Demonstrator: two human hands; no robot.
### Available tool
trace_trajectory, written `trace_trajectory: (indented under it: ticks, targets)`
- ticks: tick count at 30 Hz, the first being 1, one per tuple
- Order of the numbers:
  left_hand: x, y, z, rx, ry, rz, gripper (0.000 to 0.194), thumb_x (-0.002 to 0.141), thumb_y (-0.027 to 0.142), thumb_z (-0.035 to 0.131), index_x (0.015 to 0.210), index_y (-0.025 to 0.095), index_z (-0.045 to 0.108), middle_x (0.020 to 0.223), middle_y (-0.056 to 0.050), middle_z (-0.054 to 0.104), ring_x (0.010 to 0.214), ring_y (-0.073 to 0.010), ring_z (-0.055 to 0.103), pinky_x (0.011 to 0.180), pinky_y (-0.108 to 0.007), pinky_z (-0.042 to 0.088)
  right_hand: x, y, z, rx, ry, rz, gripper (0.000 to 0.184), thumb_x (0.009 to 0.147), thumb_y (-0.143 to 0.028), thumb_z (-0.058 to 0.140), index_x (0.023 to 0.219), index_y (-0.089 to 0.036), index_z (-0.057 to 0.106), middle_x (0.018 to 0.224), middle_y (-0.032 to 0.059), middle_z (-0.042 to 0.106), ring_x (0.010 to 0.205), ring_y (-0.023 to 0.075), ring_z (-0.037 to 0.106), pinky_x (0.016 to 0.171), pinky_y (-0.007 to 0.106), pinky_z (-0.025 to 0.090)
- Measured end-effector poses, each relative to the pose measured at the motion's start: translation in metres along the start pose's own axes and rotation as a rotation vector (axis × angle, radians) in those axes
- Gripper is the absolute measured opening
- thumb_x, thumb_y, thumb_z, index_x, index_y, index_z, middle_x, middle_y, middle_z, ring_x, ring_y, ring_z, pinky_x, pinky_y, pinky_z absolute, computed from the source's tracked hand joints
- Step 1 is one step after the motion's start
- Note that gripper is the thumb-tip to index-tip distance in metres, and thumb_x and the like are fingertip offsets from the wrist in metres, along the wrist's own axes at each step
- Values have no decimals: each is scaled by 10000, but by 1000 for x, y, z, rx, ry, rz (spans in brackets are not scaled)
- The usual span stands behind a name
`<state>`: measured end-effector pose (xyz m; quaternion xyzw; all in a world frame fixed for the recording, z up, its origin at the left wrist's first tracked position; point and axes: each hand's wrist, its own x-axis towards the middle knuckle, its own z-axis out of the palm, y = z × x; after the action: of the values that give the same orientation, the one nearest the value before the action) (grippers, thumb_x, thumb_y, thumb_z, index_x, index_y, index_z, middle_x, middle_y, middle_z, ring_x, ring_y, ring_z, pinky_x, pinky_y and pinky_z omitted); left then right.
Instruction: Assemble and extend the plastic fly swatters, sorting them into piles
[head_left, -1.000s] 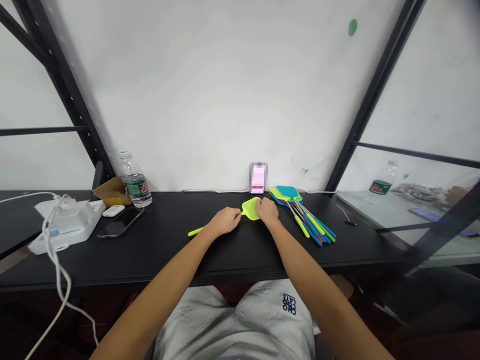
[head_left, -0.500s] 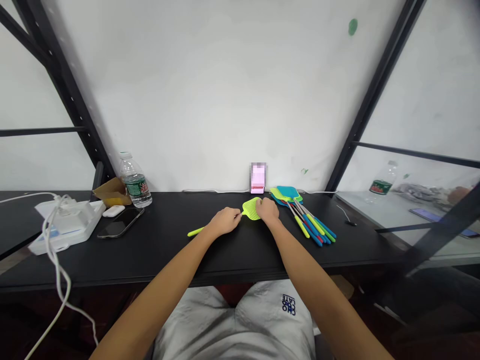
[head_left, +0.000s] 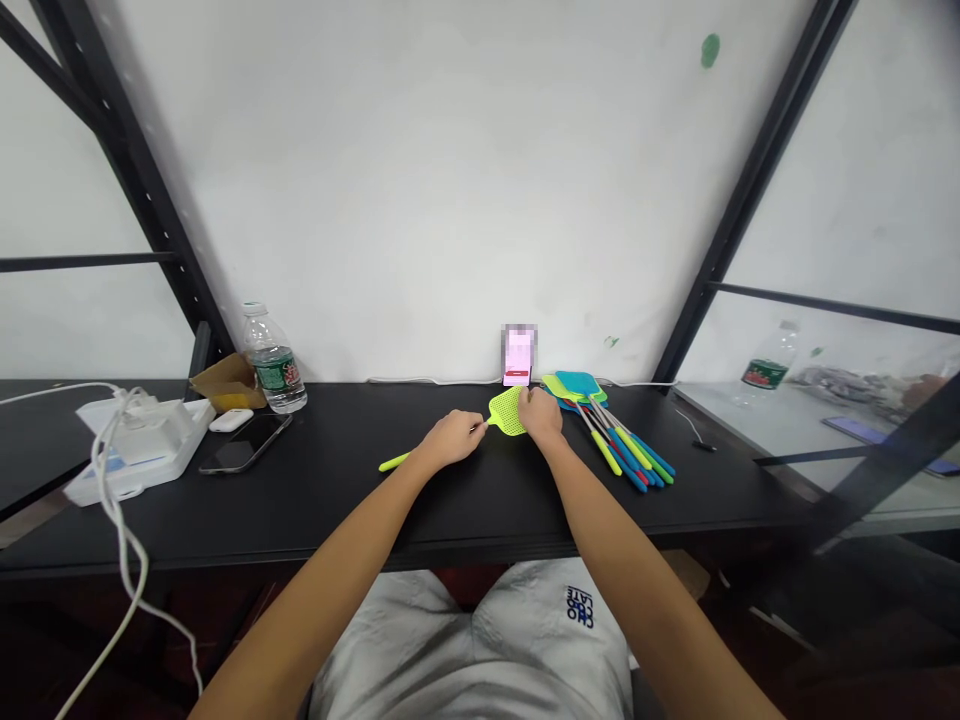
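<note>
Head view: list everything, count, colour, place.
Held swatter: 1, lime, centre
Swatter pile: several, mixed, right
Table: 1, black, centre
Side table: 1, white, right
Screen: 1, pink, centre
Phone: 1, dark, left
Case: 1, white, left
Box: 1, brown, left
Bottles: 2, clear, left, far right
Power unit: 1, white, left
Cables: several, white, left, back
Connector: 1, black, right
Flat item: 1, purple, far right
Frame bars: several, black, sides
Trousers: 1, grey, bottom
Arms: 2, bare, bottom
Left hand: 1, bare, swatter neck
Right hand: 1, bare, swatter head
</note>
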<state>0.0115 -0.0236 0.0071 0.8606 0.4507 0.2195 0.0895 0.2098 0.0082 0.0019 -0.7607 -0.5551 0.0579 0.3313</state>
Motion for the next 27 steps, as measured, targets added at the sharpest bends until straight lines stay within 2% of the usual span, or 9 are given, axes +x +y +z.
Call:
trace_trajectory:
  ticks: [10, 21, 27]
  targets:
    - [0, -3, -1, 21, 36, 17, 419, 936, 443, 382, 699, 191, 618, 674, -45, 627, 613, -155, 531, 582, -264, 297, -2, -2, -2, 11, 55, -23, 482, 989, -449, 263, 970, -159, 648, 983, 163, 676, 937, 268, 640, 783, 329, 459]
    - [-2, -3, -5, 40, 23, -52, 489, 916, 539, 373, 700, 197, 648, 677, -57, 635, 631, -172, 550, 581, -272, 301, -2, -1, -3, 13, 49, -19, 468, 987, -435, 270, 983, -162, 650, 987, 161, 679, 931, 264, 643, 769, 323, 464]
    - [-1, -5, -6, 54, 55, -80, 525, 909, 580, 372, 654, 198, 625, 641, -56, 612, 618, -175, 536, 570, -281, 270, -2, 0, -3, -2, 33, -20, 456, 984, -435, 280, 961, -164, 646, 982, 161, 679, 941, 266, 643, 777, 330, 467]
